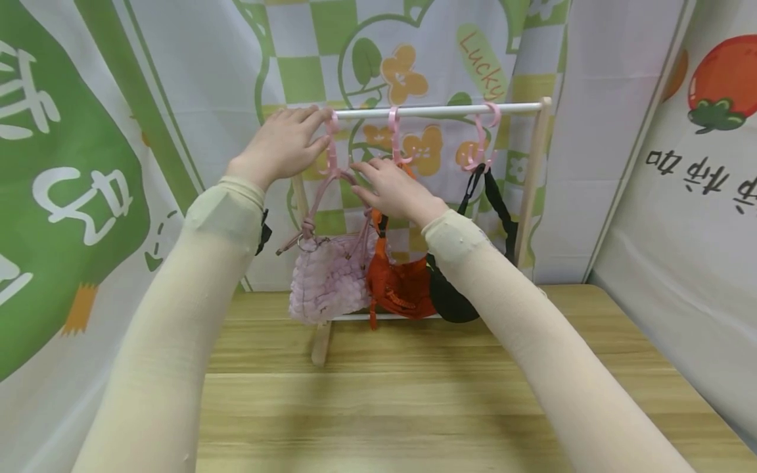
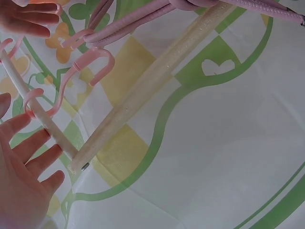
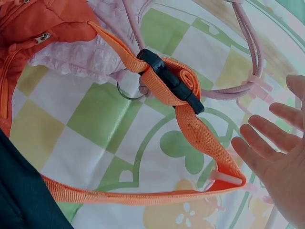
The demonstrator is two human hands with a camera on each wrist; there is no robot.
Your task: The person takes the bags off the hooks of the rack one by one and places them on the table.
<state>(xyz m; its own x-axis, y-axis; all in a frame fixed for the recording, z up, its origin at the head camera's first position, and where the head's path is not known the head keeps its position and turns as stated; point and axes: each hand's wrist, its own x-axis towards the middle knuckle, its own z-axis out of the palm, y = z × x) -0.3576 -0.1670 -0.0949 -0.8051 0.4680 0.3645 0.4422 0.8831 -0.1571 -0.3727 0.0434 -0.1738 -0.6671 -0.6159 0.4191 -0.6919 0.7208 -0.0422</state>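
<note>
My left hand point(image 1: 284, 144) reaches to the left end of the white rail point(image 1: 440, 110), fingers fairly straight and right beside a pink S-shaped hook point(image 1: 332, 157). From that hook hangs a puffy pale pink handbag point(image 1: 331, 279) by its knotted straps. My right hand point(image 1: 397, 188), fingers spread and relaxed, hovers between the pink straps and the orange bag point(image 1: 405, 289). In the right wrist view, the orange webbing strap point(image 3: 205, 133) with its black buckle point(image 3: 171, 81) loops over a pink hook beside the right fingers. Neither hand grips anything.
A black bag point(image 1: 452, 299) hangs from a pink hook point(image 1: 478, 141) on the right, partly behind my right forearm. The rack's wooden posts point(image 1: 532, 187) stand on a wood-grain table point(image 1: 378, 414). Printed curtains point(image 1: 668, 217) enclose the back and sides.
</note>
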